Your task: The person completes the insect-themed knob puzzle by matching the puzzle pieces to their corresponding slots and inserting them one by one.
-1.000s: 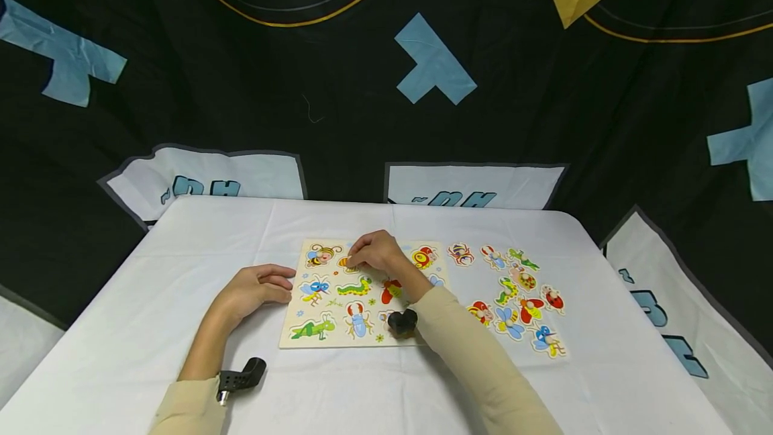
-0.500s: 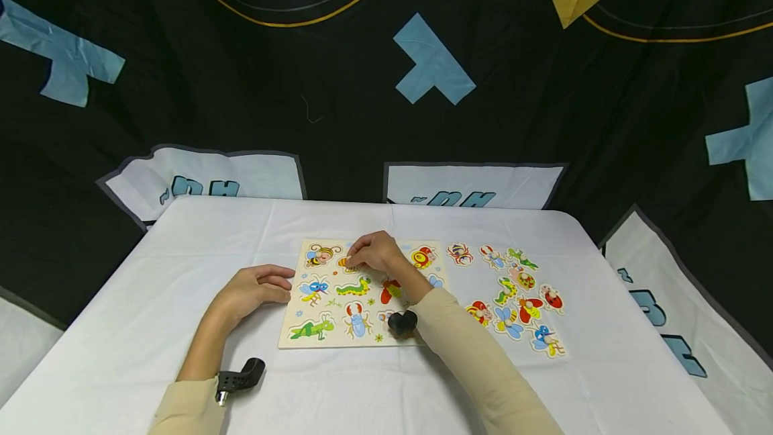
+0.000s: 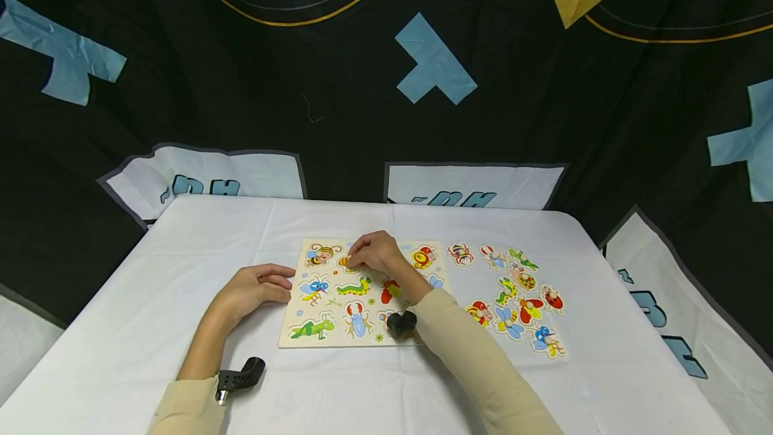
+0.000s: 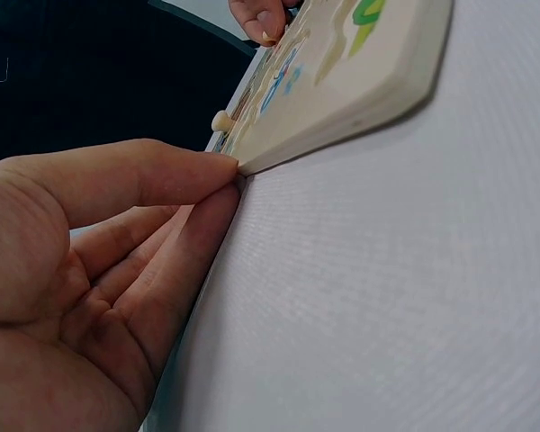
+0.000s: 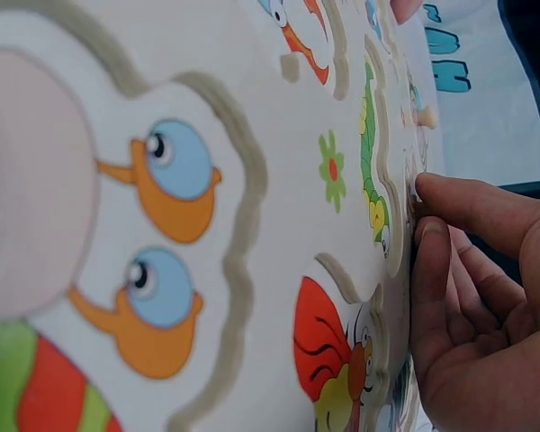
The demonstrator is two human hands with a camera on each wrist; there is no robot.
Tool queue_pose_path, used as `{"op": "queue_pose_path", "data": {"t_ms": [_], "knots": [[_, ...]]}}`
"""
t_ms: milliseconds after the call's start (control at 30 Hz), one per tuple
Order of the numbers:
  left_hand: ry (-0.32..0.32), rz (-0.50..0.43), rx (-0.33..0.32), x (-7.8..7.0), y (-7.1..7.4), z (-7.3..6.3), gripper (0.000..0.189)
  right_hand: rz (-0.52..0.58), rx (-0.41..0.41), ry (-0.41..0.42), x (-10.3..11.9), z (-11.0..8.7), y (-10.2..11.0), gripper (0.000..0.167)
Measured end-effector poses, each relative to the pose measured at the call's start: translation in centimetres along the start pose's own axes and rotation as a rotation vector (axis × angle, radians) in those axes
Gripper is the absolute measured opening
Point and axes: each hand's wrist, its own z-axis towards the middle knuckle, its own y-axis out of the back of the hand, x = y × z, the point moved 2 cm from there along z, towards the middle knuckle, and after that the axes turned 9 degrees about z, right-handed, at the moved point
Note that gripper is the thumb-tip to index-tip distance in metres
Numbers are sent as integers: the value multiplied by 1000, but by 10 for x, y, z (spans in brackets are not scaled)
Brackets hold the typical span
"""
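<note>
While your left hand pinches the left edge of the board, lying lengthwise left to right on the tabletop, your right hand pinches a half-hidden striped piece in its top row, visible end leftward.

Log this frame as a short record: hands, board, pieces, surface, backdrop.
left hand: fingertips at the board's left edge
right hand: over the far part of the board, seems to pinch a small orange piece, mostly hidden
board: flat, insect pictures
bee piece: far left corner of board, appears seated
loose insect pieces: clustered right of board
surface: white table
backdrop: black cloth
</note>
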Motion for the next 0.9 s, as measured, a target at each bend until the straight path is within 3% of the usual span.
{"op": "queue_pose_path", "data": {"t_ms": [300,500,900], "knots": [[0,12,8,-1,0,0,57,100,59,-5,-1,-3,6,14],[3,12,17,0,0,-2,57,194,70,-27,-3,-6,17,24],[17,21,18,-1,2,-3,58,80,9,-29,3,-16,63,26]]}}
